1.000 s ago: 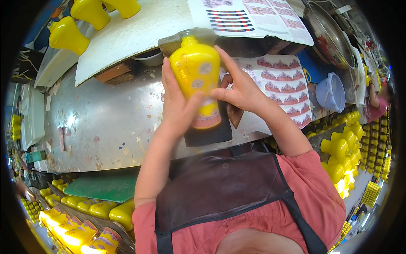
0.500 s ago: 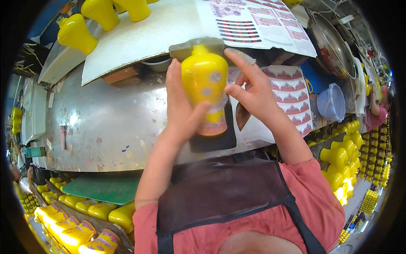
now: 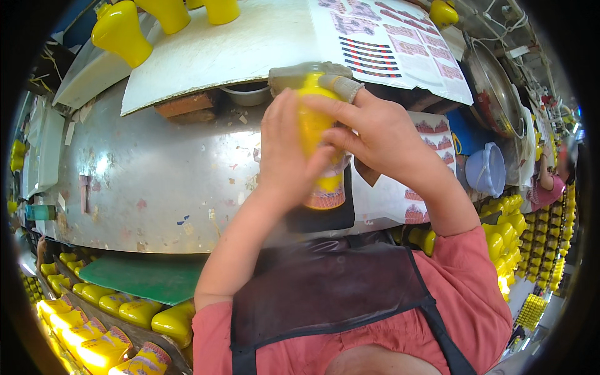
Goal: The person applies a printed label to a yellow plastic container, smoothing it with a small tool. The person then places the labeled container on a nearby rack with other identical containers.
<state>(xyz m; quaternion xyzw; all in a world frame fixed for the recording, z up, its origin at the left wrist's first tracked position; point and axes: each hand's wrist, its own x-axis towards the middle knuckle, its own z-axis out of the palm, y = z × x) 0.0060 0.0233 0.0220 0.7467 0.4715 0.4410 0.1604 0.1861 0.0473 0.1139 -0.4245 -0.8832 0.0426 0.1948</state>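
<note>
A yellow plastic bottle (image 3: 317, 156) with a printed label near its lower end is held up over the metal worktable (image 3: 156, 175), between both hands. My left hand (image 3: 284, 156) wraps its left side with the palm against the body. My right hand (image 3: 381, 134) covers the right side and upper part, one taped finger lying across the top. Behind the bottle a sheet of red and white labels (image 3: 425, 181) lies on the table, mostly hidden by my right wrist.
A white board (image 3: 237, 50) carries yellow bottles (image 3: 122, 31) and printed label sheets (image 3: 400, 44) at the back. Many yellow bottles fill crates at lower left (image 3: 94, 325) and right (image 3: 531, 244). A blue bowl (image 3: 484, 169) and metal basin (image 3: 494, 94) stand right; a green mat (image 3: 144, 275) lies left.
Both hands have closed further over the bottle; the right hand now covers its upper part, so less of the yellow body shows. The bottle stays over the same spot.
</note>
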